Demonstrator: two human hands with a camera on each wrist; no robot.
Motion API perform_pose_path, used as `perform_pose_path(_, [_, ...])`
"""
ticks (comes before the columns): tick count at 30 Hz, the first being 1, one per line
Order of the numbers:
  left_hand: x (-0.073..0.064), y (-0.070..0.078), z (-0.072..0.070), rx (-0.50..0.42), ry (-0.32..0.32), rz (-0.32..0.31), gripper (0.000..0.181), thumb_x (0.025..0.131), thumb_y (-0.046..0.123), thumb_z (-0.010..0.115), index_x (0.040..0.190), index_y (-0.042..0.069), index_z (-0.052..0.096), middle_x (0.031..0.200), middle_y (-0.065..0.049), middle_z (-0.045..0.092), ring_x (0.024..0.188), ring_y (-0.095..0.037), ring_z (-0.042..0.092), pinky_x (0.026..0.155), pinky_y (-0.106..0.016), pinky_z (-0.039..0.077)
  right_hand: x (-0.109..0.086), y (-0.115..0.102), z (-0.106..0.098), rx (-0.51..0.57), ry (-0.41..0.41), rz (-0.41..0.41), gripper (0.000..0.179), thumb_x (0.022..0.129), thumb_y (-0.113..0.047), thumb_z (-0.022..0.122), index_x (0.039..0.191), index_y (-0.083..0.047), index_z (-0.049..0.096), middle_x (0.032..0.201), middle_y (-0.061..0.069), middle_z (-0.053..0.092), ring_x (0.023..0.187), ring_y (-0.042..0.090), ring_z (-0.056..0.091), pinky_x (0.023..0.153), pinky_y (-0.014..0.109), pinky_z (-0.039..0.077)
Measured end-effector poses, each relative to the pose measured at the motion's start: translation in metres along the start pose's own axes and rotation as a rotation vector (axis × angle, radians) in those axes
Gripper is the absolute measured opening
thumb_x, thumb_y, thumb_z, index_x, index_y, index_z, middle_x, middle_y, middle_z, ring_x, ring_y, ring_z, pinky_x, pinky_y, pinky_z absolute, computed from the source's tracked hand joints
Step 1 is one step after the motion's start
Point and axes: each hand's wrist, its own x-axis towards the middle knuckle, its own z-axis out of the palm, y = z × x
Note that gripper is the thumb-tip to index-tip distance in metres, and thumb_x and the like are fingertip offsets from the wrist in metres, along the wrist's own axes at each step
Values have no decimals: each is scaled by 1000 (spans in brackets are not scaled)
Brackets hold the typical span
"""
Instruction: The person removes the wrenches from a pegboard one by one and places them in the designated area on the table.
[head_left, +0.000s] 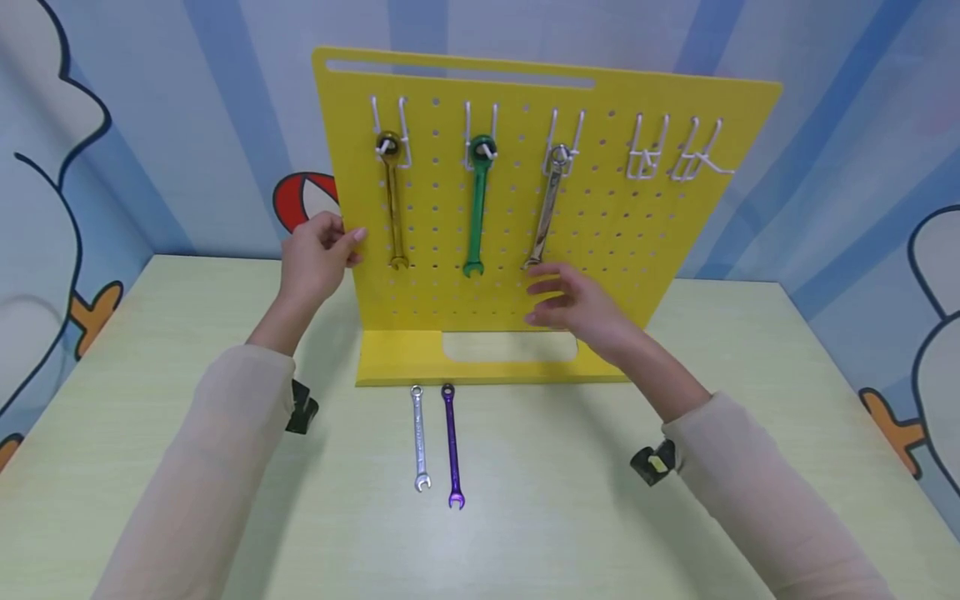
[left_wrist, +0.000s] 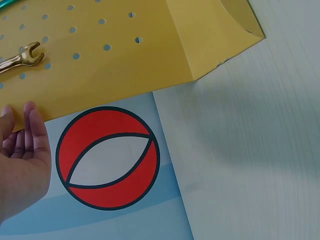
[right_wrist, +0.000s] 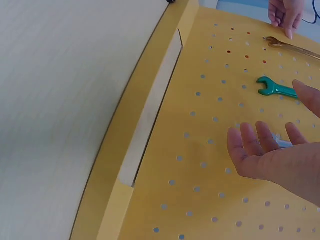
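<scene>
My left hand (head_left: 315, 258) holds the left edge of a yellow pegboard (head_left: 435, 292), its thumb on the front face. My right hand (head_left: 581, 308) is by the lower end of a shiny silver wrench (head_left: 550, 204), fingers loosely extended; the right wrist view shows the palm of this hand (right_wrist: 272, 157) partly covering that wrench. The silver wrench hangs from a white hook. Further left hang a green wrench (head_left: 477, 212) and a gold wrench (head_left: 393, 208), whose open end (left_wrist: 31, 55) appears in the left wrist view.
On the table (head_left: 540, 517), before the board's base (head_left: 397, 367), lie a small silver wrench (head_left: 419, 437) and a purple wrench (head_left: 453, 450). Two more white hooks, one of them a double-wire hook (head_left: 645, 158), are at the board's right. A patterned blue wall (head_left: 247, 125) stands behind.
</scene>
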Motion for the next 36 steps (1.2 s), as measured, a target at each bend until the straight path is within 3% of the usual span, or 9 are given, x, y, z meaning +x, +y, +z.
perform_pose_path(7, [-1, 1, 0, 5, 1, 2, 28, 90, 27, 57, 100, 1, 54, 89, -10, 57, 80, -20, 62, 67, -17, 51, 0, -4, -7, 51, 79, -34, 56, 84, 3, 61, 133, -3, 35, 130, 19, 42, 112, 34, 45, 93, 42, 44])
perform_pose_path(17, [-1, 2, -1, 18, -1, 2, 29, 90, 27, 56, 101, 1, 54, 89, -10, 57, 80, -21, 62, 68, -18, 52, 2, -14, -16, 31, 159, -83, 59, 82, 2, 64, 133, -9, 36, 126, 14, 43, 113, 32, 45, 94, 41, 42])
perform_pose_path(25, [0, 1, -1, 17, 2, 2, 29, 90, 28, 56, 101, 1, 55, 89, -10, 57, 80, -21, 62, 69, -19, 52, 5, -22, -21, 30, 174, -137, 61, 83, 0, 64, 135, -11, 34, 127, 13, 42, 116, 31, 43, 96, 41, 41])
perform_pose_path(36, [0, 2, -1, 27, 0, -1, 30, 90, 29, 56, 101, 1, 54, 89, -10, 57, 81, -21, 62, 71, -21, 52, 10, -28, -19, 81, 175, -152, 62, 83, 2, 62, 135, -12, 33, 128, 14, 41, 118, 30, 41, 99, 43, 37])
